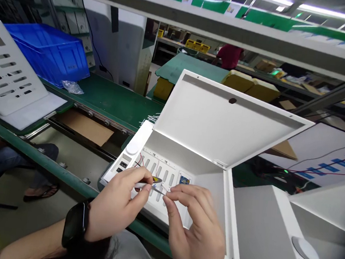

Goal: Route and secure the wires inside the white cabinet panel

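My left hand [119, 199], with a black watch [75, 224] on its wrist, is closed in a pinch on a thin grey strip [157, 190] that points to the right. A small yellow and dark piece [157, 180] shows by its fingertips; its kind is unclear. Thumb and fingers of my right hand [201, 226] pinch close to the strip's far end, and what lies between them is too small to make out. Both hands are over an open white metal box [226, 216] with its lid [222, 118] raised. Inside are slots, thin wires and a blue circuit board [184, 180].
Another white box [254, 227] stands close on the right. At left are a slotted white panel [10, 73], a blue crate [51, 52] and a clear plastic bag [73, 87] on the green line [114, 99]. A seated person's leg [35, 165] shows at lower left.
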A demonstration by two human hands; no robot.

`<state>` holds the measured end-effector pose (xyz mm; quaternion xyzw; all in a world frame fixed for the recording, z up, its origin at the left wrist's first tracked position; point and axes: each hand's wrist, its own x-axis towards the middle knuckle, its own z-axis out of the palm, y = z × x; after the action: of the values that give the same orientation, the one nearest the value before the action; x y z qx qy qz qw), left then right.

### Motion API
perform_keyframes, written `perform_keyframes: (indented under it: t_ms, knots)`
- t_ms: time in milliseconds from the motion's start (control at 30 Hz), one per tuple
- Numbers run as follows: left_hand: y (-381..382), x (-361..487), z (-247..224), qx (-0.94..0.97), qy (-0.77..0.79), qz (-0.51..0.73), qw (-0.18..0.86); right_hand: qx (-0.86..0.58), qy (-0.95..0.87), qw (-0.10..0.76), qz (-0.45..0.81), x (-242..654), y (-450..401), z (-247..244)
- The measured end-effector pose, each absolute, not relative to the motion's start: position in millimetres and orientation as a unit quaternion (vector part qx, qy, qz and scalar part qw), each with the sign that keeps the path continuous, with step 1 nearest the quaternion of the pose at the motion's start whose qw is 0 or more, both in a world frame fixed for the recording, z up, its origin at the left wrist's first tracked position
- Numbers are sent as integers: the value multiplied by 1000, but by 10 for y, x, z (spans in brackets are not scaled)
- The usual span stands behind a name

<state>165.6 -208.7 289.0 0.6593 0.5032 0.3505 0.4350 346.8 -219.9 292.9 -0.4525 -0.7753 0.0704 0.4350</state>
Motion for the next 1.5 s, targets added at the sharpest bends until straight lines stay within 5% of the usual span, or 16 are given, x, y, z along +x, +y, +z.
perform_keyframes:
  t_ms: [333,767,1333,1500]
  knots:
    - [-2024,1682,2883,655,492,320,476,-459,-776,432,-4,3493,-2179,2993]
    - [-2020,1842,2729,758,493,312,292,-467,-827,295,-108,3404,-2108,2868]
    - [-1918,1697,2750,702,539,358,297,-286,-929,228,-57,3438,-1879,3046]
    - [-1755,1285,2739,523,652,404,372,-368,-875,309,54,3515,-1477,3227]
